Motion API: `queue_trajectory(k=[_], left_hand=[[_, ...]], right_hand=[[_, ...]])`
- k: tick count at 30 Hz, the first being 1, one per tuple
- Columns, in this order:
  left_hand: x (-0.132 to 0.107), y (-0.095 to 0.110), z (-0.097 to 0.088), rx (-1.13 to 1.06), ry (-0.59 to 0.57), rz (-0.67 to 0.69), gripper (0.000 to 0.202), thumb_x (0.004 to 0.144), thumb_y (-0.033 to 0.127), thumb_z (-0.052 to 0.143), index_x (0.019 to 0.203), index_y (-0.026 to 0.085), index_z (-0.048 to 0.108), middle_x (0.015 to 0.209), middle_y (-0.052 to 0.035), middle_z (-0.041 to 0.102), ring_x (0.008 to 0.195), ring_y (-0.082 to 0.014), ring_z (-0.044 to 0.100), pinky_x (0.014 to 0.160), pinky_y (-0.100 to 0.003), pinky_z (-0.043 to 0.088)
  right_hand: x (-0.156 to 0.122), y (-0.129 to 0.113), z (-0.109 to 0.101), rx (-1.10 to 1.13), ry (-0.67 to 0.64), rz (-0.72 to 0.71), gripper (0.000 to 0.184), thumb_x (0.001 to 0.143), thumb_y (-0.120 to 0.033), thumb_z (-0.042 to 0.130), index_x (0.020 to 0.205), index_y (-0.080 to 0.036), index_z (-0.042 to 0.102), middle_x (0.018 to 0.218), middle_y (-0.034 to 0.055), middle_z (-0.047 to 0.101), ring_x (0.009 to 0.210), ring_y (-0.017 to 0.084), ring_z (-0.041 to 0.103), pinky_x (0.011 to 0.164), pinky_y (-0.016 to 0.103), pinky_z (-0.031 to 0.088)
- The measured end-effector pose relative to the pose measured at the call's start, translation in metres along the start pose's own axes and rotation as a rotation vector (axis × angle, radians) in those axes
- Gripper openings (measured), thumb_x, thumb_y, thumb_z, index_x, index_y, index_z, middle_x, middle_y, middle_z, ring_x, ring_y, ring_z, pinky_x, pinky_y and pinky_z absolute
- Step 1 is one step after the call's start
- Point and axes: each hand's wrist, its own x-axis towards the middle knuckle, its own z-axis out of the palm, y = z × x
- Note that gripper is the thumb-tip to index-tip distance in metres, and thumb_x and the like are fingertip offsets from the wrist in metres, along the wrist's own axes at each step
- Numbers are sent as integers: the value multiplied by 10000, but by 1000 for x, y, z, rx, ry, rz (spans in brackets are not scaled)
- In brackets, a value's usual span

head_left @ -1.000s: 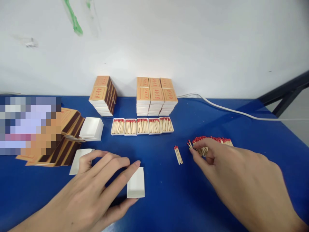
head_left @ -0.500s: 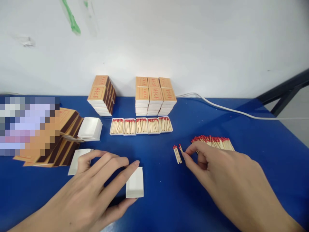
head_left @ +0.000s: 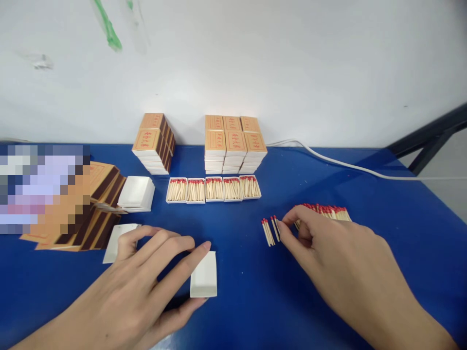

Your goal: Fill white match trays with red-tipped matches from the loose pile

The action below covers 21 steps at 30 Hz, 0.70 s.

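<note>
My left hand (head_left: 146, 277) holds a white matchbox tray (head_left: 204, 278) with nothing in it between index finger and thumb, the other fingers arched above the table. Its knuckles partly cover another white tray (head_left: 117, 243) lying behind. On the right, my right hand (head_left: 321, 253) has thumb and index finger pinched at a match (head_left: 276, 227) with a red head; a second match lies right beside it. Just left of those, a few loose matches (head_left: 268, 232) lie side by side. The back of this hand hides part of a larger pile of red-headed matches (head_left: 332, 212).
Five trays... several trays filled with matches (head_left: 213, 189) stand in a row at mid-table. Behind them are stacked matchboxes (head_left: 235, 141) and a second stack (head_left: 149, 141). White trays (head_left: 134, 192) and orange sleeves (head_left: 98, 228) lie left. A white cable (head_left: 339, 164) runs along the back right.
My right hand's fingertips have shifted slightly, and two matches now show apart at them where they overlapped before. My left hand and its tray have stayed put.
</note>
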Motion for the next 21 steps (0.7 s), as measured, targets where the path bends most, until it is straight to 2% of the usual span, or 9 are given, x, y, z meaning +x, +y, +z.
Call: queue_trajectory(k=[3, 6, 12, 16, 21], left_hand=[[0, 0, 0, -5, 5, 1, 423, 1157, 251, 651, 1546, 90, 691, 1293, -134, 745, 1223, -281, 669, 1082, -504, 399], [-1, 0, -1, -10, -5, 9, 452, 1151, 251, 669, 1565, 71, 677, 1307, -147, 727, 1242, -289, 651, 1090, -516, 392], [-4, 0, 1, 0, 6, 3, 435, 1158, 261, 662, 1553, 82, 691, 1304, -141, 729, 1236, -280, 641, 1066, -495, 391], [-3, -1, 3, 15, 11, 5, 425, 1162, 278, 646, 1541, 93, 700, 1294, -137, 749, 1224, -277, 664, 1052, -484, 408], [-2, -1, 2, 11, 9, -9, 444, 1149, 274, 662, 1559, 107, 692, 1300, -127, 756, 1228, -284, 696, 1091, -495, 414]], right_hand=[[1, -4, -1, 96, -54, -21, 427, 1129, -551, 441, 887, -302, 689, 619, -17, 699, 479, 227, 639, 510, 338, 291], [0, -7, -4, 146, -63, -56, 401, 1135, -540, 440, 926, -305, 688, 596, -41, 671, 463, 213, 627, 512, 329, 296], [-2, 5, -6, -175, 209, -9, 226, 1046, -416, 552, 906, -315, 697, 543, -9, 631, 395, 248, 521, 519, 307, 200], [-3, 7, -4, -308, 231, -20, 321, 1071, -399, 507, 815, -294, 671, 504, 28, 577, 400, 230, 469, 536, 302, 152], [-6, 4, -5, -318, 229, -43, 377, 1095, -397, 467, 790, -282, 655, 507, 41, 569, 416, 221, 482, 539, 298, 147]])
